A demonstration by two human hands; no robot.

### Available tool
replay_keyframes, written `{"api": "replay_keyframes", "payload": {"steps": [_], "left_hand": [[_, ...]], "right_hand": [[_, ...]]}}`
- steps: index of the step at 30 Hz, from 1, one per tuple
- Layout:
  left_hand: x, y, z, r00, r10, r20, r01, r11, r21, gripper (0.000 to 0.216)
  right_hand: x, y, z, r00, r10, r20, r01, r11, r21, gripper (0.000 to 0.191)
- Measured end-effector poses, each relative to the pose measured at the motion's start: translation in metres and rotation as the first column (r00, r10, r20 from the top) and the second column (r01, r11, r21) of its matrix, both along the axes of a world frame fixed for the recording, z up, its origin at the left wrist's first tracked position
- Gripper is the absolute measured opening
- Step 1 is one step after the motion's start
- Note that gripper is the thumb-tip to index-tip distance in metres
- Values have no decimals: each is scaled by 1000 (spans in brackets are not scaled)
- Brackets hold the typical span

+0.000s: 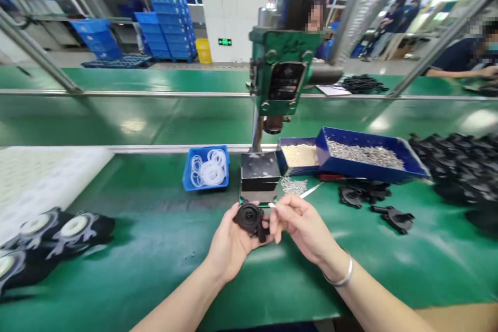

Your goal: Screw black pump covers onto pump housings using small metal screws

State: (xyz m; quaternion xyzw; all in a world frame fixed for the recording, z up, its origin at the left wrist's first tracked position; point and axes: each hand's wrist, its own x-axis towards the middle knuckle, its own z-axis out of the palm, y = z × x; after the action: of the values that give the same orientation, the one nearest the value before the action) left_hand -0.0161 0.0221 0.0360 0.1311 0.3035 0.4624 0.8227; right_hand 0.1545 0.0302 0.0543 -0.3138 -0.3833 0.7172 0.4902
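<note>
My left hand (232, 243) is closed around a black plastic housing (249, 217) with a round recessed face turned up. Beside it, my right hand (298, 223) pinches a small pale piece (272, 205) between thumb and fingertips, close to the housing's right side. The piece is too small to name. Right behind the hands stands a black metal block (260, 172) under a green bench press (282, 70). Small silver pins (293, 185) lie loose beyond my right hand, near a thin white strip (311, 190).
A blue bin (187, 179) of white rings stands left of the block. To the right are blue bins with pale pieces (299, 155) and metal pins (363, 154). Black housings (395, 218) lie at right; others with white discs (75, 226) lie left. People are in the background.
</note>
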Motion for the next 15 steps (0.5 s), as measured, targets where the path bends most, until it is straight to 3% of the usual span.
{"api": "replay_keyframes", "payload": {"steps": [8,15], "left_hand": [[-2,0,-2,1000,-23,-7,23,1000,-7,50],[1,-4,3,995,16,-97,-10,998,58,45]], "right_hand": [[-9,-9,-24,946,-13,325,-2,999,46,26],[-8,-15,-24,791,-196,580,-11,942,334,17]]}}
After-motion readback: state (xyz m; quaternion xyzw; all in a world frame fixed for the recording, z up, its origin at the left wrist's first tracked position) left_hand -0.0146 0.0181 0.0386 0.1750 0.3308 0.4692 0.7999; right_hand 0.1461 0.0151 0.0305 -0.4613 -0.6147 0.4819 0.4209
